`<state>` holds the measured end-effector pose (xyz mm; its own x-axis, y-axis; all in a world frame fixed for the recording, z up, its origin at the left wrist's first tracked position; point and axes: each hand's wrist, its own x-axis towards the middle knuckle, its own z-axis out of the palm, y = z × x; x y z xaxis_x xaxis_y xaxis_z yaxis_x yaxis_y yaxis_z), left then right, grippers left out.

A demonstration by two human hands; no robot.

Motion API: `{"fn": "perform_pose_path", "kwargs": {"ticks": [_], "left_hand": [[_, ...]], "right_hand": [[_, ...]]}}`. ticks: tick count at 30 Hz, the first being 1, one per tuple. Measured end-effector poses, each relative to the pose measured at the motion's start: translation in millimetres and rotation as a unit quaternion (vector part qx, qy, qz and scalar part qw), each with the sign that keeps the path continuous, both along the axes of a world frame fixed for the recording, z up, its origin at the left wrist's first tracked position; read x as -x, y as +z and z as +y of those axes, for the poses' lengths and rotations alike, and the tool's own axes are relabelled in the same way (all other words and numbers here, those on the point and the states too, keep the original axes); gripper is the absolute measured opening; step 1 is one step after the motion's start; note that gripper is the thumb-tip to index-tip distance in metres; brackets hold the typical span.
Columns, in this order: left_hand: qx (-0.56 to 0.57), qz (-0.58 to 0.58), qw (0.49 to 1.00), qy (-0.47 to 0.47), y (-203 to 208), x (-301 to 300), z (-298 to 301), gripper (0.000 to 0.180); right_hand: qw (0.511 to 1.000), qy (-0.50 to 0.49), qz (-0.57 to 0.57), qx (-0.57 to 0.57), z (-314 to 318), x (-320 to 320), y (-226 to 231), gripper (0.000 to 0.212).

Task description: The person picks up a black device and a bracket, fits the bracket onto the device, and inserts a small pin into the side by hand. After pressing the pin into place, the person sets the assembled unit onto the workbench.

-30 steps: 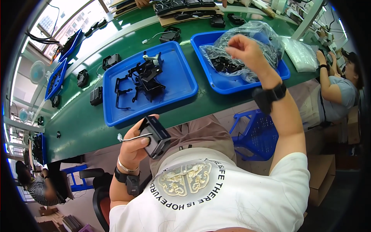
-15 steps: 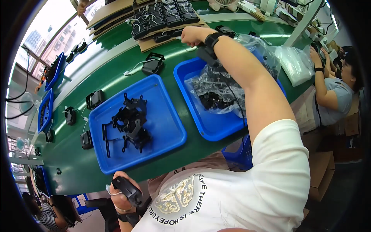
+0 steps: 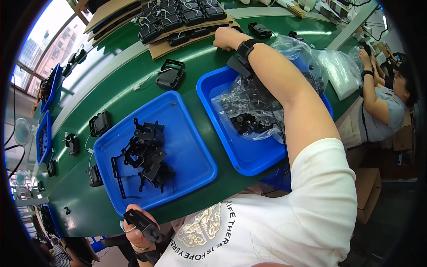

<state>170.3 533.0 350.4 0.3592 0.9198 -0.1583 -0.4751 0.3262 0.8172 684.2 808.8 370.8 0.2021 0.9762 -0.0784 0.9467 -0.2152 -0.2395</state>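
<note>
Near the front edge of the bench, my left hand (image 3: 137, 236) is wrapped round a black plastic housing (image 3: 144, 225) with a short white cable. My right arm reaches across the bench. My right hand (image 3: 228, 38) is closed beside the cardboard-layered stack of black housings (image 3: 178, 18); its fingertips point down, and whatever they hold is hidden. Below that hand, a blue tray (image 3: 242, 165) has clear plastic bags (image 3: 240, 97) of small black parts in it. Closer to my left hand lies another blue tray (image 3: 191, 162) with a heap of black brackets (image 3: 147, 153).
A black housing with a white cable (image 3: 170, 74) lies between the trays and the stack. Several more, including one housing (image 3: 99, 123), line the left side. A clear plastic bag (image 3: 339, 73) rests at the right, near a seated co-worker (image 3: 384, 104). A cardboard box (image 3: 368, 193) stands below.
The view has shifted, so the trays sit slightly lower and further left. My right hand stays by the stack with its fingers curled; my left hand keeps its hold on the black housing.
</note>
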Motion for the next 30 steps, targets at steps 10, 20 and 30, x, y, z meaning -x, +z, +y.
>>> {"fn": "perform_pose_path", "kwargs": {"ticks": [10, 20, 30], "left_hand": [[0.021, -0.041, 0.999, -0.027, 16.6, 2.8, -15.9, 0.066], [0.015, -0.101, 0.995, -0.002, 26.5, -29.2, -18.6, 0.045], [0.027, -0.122, 0.992, 0.027, -1.0, -60.8, -29.5, 0.035]], "right_hand": [[0.996, 0.040, 0.080, 0.029, -11.4, -52.9, -6.9, 0.022], [0.797, 0.305, 0.492, -0.172, -283.6, 193.6, 71.7, 0.028], [0.754, 0.401, 0.411, -0.318, -319.1, 249.9, -6.8, 0.030]]}}
